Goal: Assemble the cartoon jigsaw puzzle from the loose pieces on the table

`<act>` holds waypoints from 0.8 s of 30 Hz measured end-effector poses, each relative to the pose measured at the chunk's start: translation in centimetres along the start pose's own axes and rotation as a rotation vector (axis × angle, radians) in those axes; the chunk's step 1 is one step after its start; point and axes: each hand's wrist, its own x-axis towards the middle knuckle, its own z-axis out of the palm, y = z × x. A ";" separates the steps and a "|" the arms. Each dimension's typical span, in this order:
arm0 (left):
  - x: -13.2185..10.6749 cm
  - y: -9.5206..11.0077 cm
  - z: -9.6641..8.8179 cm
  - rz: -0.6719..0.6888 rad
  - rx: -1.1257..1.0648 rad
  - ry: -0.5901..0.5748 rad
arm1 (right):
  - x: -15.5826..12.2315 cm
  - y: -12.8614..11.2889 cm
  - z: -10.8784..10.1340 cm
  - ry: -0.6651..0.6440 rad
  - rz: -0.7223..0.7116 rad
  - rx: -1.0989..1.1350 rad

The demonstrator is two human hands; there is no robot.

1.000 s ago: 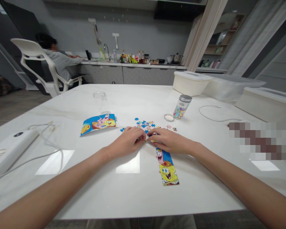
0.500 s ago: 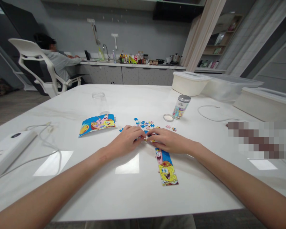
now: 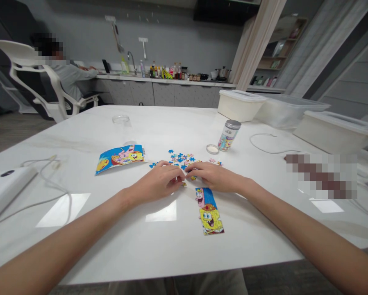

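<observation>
My left hand (image 3: 163, 179) rests on the white table (image 3: 116, 254), its fingers curled together by a small yellowish puzzle piece (image 3: 184, 184) at their tips. Facing it, my right hand (image 3: 214, 176) bends its fingers over another puzzle piece (image 3: 194, 178), which is partly covered. The fingertips of both hands nearly meet. Just beyond them lie several loose puzzle pieces (image 3: 180, 157), mostly blue. Nearer to me is a joined strip of puzzle (image 3: 209, 213) with a yellow cartoon face and a pink one. A curled picture sheet (image 3: 121, 159) of the same cartoon stands left of the pieces.
A printed can (image 3: 229, 136) with a silver lid stands behind the pieces, beside a round lid (image 3: 212, 149). A clear jar (image 3: 121, 125) is at back left. White bins (image 3: 242, 105), cables (image 3: 67, 196) and a white device (image 3: 10, 190) surround the area. A person sits beyond.
The view has shifted slightly. My right hand has drawn a little away from the joined strip, showing more of its top edge. The fingertips stay close together over the small pieces.
</observation>
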 end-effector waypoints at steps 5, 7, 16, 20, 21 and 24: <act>0.0 0.0 -0.2 -0.024 0.005 -0.025 | -0.3 0.4 0.0 -0.010 0.027 -0.006; 0.0 0.0 -0.2 -0.032 0.004 -0.031 | -0.3 0.4 -0.1 -0.008 0.030 -0.014; -0.4 0.9 -0.2 0.050 -0.020 -0.100 | -0.7 1.2 -0.7 0.036 0.050 -0.069; -0.3 1.3 -0.2 0.108 0.055 -0.114 | -1.1 2.4 -1.0 0.178 0.165 -0.155; -0.2 1.2 -0.2 0.119 0.089 -0.118 | -1.2 2.7 -1.1 0.208 0.207 -0.178; -0.2 1.0 -0.5 0.136 0.185 -0.125 | -1.4 3.3 -1.3 0.285 0.336 -0.219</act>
